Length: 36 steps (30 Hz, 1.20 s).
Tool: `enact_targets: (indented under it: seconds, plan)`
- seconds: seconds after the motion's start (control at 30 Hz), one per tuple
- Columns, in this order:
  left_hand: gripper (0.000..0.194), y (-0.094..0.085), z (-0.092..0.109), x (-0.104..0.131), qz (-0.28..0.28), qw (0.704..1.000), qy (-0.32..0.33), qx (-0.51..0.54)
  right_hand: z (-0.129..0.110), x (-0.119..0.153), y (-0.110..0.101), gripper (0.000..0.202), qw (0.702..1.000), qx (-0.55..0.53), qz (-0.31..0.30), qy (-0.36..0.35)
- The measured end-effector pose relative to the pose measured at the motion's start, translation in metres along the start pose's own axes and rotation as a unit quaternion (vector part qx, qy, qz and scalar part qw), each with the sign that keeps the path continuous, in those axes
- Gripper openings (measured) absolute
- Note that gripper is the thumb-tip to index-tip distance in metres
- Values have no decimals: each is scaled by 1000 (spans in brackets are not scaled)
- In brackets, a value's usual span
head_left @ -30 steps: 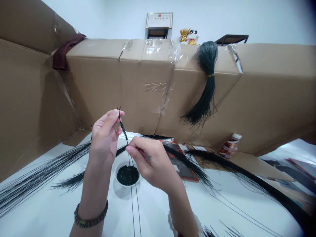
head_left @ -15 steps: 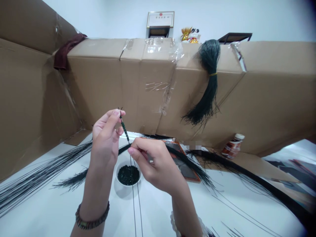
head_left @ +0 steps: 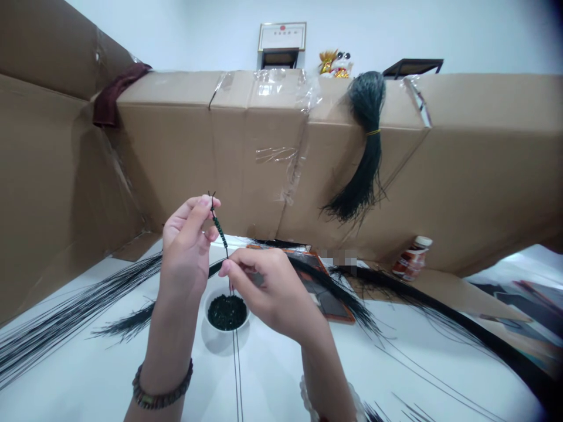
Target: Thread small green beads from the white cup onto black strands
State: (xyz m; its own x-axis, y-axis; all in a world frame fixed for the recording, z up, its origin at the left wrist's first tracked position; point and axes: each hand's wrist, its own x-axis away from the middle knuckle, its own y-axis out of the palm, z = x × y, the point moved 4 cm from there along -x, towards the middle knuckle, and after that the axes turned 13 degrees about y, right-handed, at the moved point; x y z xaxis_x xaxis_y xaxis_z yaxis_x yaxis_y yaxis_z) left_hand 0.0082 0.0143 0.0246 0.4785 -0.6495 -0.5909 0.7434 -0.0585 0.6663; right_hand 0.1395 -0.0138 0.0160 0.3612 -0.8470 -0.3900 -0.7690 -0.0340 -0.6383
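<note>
While two dark strands of a cord run down toward the near edge of the tabletop, both hands work its upper part, up off the surface. Dark bead bracelet on left wrist, pale bracelet on right, partly cut off by the frame. Loose strand ends lie toward the near right corner. White bowl, filled with small dark green pieces, sits mid-tabletop, behind the strands. Right hand: thumb and index pinching the cord just below a short row of dark green bead-like pieces; row is between the two hands, slightly tilted. Left hand: thumb and fingertips pinching the cord's top end, short tips poking out above. Wire-like bundle spreads to the left edge; frayed bundle end shows beside left forearm. Thick black bundle sweeps toward the near right corner. Orange-edged board lies toward the far edge, partly under another bundle. Bottle, white cap, near the far edge, right side. Beyond: cardboard wall, tied dark bundle draped over it, maroon cloth at its left end; framed sheet farther back.
</note>
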Motion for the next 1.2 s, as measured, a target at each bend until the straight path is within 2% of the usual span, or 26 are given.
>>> enact_targets:
  seconds: [0.1,0.2,0.3,0.4,0.53,0.97,1.2]
  plan:
    - [21,1,-2,-1,-28,999,10,-13,-1,0,-3,29,999,-34,26,-5]
    - [34,4,-5,-1,-89,995,19,-33,0,1,-10,30,995,-79,52,-10]
    - [30,6,-7,-2,-124,991,24,-49,1,2,-15,30,994,-90,60,-15]
    - [20,5,-8,-4,-113,991,34,-65,1,2,-15,30,996,-77,51,-16]
    - [18,4,-8,-5,-109,989,53,-80,1,1,-11,29,998,-63,25,-8]
    - [16,0,-4,-10,-89,995,12,-39,4,-1,-9,30,999,-41,4,-6]
    - [10,-7,-3,-15,-118,991,2,-58,5,1,-18,28,999,-30,6,-11]
